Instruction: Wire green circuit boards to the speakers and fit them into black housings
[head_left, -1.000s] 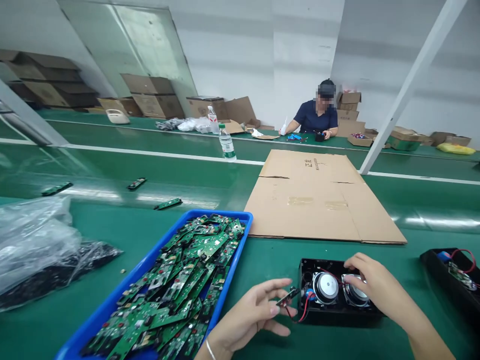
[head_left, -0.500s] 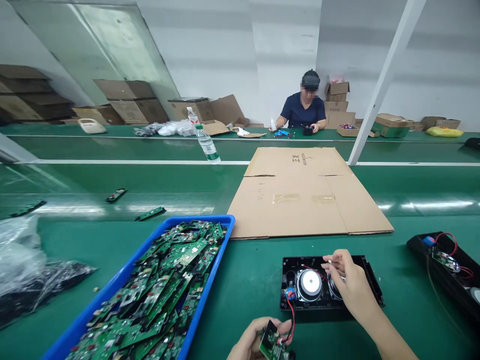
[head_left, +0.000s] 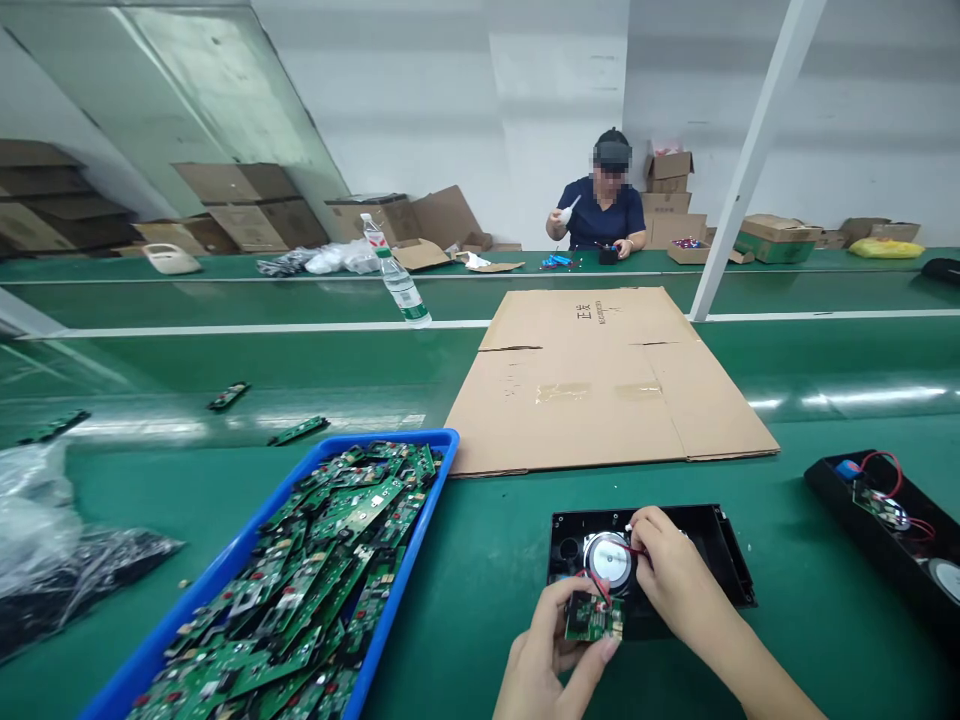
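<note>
A black speaker housing (head_left: 720, 560) lies on the green table, with a round silver speaker (head_left: 609, 560) in its left half. My left hand (head_left: 551, 650) holds a small green circuit board (head_left: 594, 616) between thumb and fingers, over the housing's lower left edge. Red and black wires run from this board. My right hand (head_left: 671, 570) is pinched on a thin red wire (head_left: 630, 547) above the middle of the housing and covers what lies beneath it. The wire's tip beside the fingers is too small to make out.
A blue tray (head_left: 420, 530) full of circuit boards stands on the left. Flat cardboard (head_left: 600, 420) lies ahead; another black housing (head_left: 832, 485) is at the right. Plastic bags (head_left: 82, 570) lie far left. Across the tables a person (head_left: 604, 205) holds a white bottle.
My left hand has moved up and right with the board, now over the housing's edge. My right hand has shifted slightly left and lower. The person opposite has raised the white bottle.
</note>
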